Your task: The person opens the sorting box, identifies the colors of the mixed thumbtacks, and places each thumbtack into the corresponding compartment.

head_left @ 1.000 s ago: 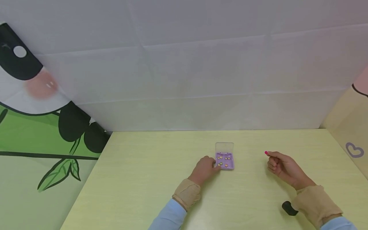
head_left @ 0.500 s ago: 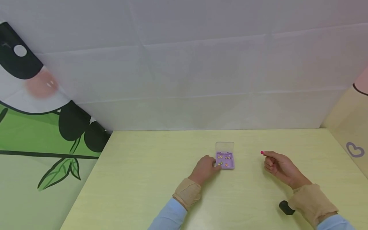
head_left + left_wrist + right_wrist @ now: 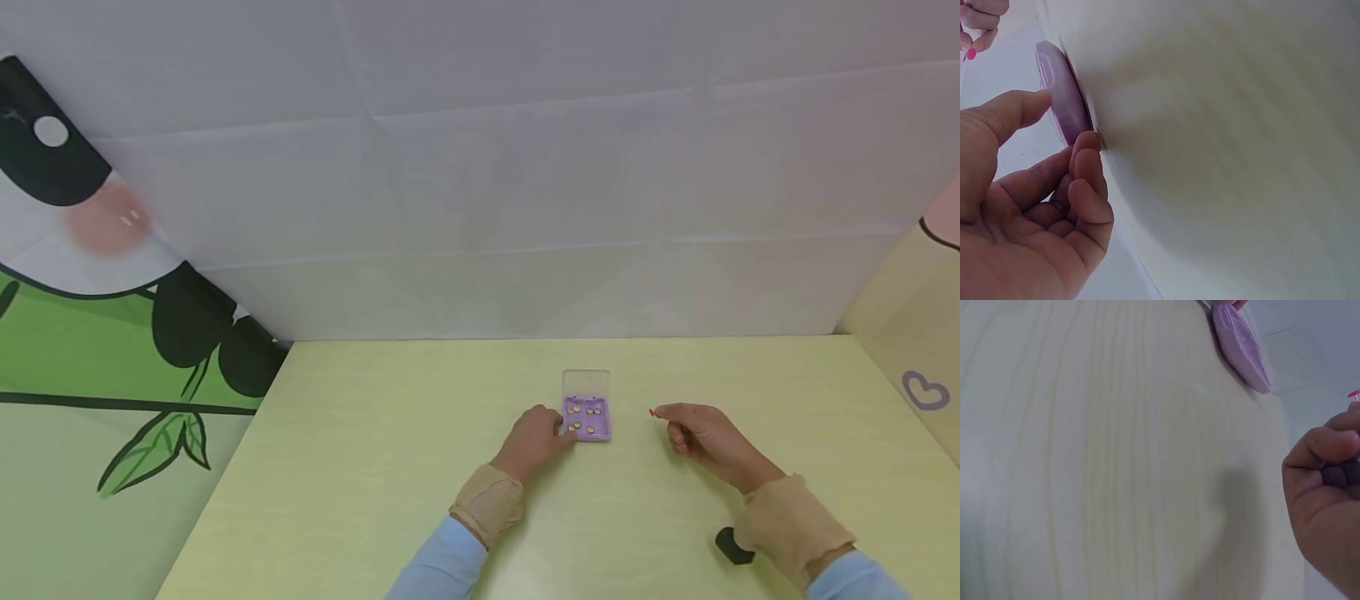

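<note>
On the pale table, a small purple case (image 3: 602, 427) lies with its clear lid (image 3: 586, 382) raised at the back. Several tiny gold-coloured pieces (image 3: 591, 430) sit in its compartments. My left hand (image 3: 528, 443) holds the case by its left front corner, thumb at the near edge; the left wrist view shows the thumb against the case's side (image 3: 1065, 97). To the right of the case, my right hand (image 3: 705, 440) pinches a tiny stud (image 3: 652, 413) between thumb and forefinger, above the table. In the right wrist view the stud (image 3: 1354, 394) has a flat pink head and a thin stem.
The light wood table (image 3: 360, 467) ends at a white sheet-like wall (image 3: 480, 300) behind the case. A printed panel (image 3: 90, 350) stands on the left, another (image 3: 915, 358) on the right. A black wrist camera (image 3: 733, 547) hangs under the right wrist.
My right hand has moved left toward the case with the stud, its fingertips now a little lower in the head view. The left hand and the case have stayed in place.
</note>
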Demonstrator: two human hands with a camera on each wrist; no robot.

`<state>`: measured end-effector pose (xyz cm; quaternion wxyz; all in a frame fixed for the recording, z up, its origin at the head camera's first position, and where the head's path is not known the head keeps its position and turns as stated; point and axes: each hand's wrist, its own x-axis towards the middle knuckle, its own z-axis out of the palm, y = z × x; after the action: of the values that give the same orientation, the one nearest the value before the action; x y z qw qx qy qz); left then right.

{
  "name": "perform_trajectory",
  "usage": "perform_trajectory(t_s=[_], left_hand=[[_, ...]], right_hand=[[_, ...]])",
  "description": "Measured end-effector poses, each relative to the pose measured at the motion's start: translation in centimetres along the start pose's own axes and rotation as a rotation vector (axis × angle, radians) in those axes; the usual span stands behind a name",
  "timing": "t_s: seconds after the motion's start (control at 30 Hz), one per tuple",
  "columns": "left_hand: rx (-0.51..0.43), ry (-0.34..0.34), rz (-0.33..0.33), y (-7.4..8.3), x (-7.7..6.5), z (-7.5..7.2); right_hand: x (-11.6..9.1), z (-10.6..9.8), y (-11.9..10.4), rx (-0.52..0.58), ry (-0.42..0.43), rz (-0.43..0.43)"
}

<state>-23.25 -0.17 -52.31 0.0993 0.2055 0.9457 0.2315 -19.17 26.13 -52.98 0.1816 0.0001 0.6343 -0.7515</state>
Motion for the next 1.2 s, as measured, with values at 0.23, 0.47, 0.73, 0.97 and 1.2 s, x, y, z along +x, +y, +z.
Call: perform_trajectory(t_s=[0.23, 0.47, 0.73, 0.97, 1.2], left_hand=[[-0.01, -0.002, -0.007, 0.1, -0.2, -0.2], [-0.006, -0.002, 0.001, 0.1, -0.2, -0.3], [-0.003, 0.005, 0.011, 0.0, -0.4, -0.4], [-0.002, 0.005, 0.02, -0.2, -0.8, -0.3], [-0.007, 0.007, 0.035, -0.4, -1.3, -0.3]], right_hand=[[0.8, 1.7, 0.3, -0.263, 0.058, 0.017], [1.6, 3.6, 0.2, -0.443, 0.142, 0.054], [2.5, 5.4, 0.4, -0.54, 0.182, 0.033], [3.1, 7.0, 1.1, -0.672, 0.243, 0.01], [3.2, 8.3, 1.7, -0.889, 0.246, -0.108]])
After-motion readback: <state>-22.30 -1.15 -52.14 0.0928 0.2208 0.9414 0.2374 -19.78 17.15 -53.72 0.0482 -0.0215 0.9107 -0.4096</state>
